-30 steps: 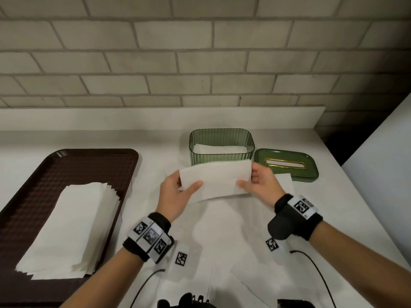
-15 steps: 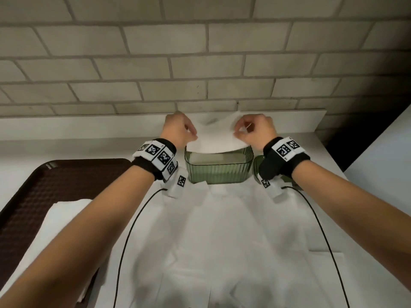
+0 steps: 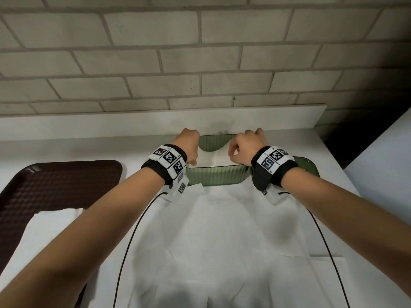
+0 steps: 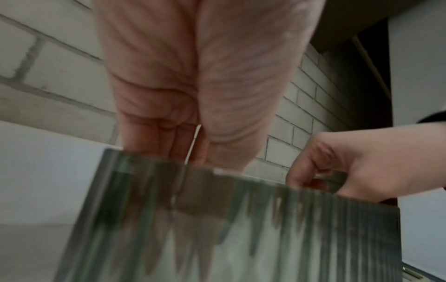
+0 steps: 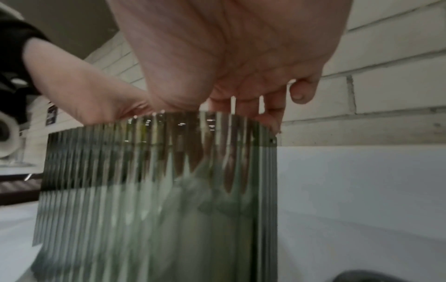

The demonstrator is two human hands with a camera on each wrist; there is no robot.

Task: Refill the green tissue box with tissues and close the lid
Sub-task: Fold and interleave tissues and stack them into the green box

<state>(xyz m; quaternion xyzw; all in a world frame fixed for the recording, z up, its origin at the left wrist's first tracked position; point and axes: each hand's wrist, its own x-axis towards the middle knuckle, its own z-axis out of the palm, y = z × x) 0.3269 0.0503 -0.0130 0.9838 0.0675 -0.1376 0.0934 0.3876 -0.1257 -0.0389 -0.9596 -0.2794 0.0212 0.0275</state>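
Observation:
The ribbed green tissue box (image 3: pixel 215 177) stands open by the back ledge. Both my hands are over its opening. My left hand (image 3: pixel 189 145) pinches the left end of a white tissue (image 3: pixel 213 157) and my right hand (image 3: pixel 245 148) pinches the right end. The tissue sags into the box between them. In the left wrist view a thin white tissue edge (image 4: pixel 193 145) shows between thumb and fingers above the box wall (image 4: pixel 241 229). In the right wrist view the fingers (image 5: pixel 270 112) dip behind the box rim (image 5: pixel 169 122). The green lid (image 3: pixel 309 168) lies right of the box, mostly behind my right wrist.
A dark brown tray (image 3: pixel 57 185) at the left holds a stack of white tissues (image 3: pixel 42 227). Unfolded white sheets (image 3: pixel 222 236) cover the table in front of the box. Two black cables (image 3: pixel 131 241) run along my forearms. A brick wall and a white ledge (image 3: pixel 155 121) stand close behind.
Both hands carried the tissue from in front of the box to above it. They have now lowered it, so that it sags into the opening.

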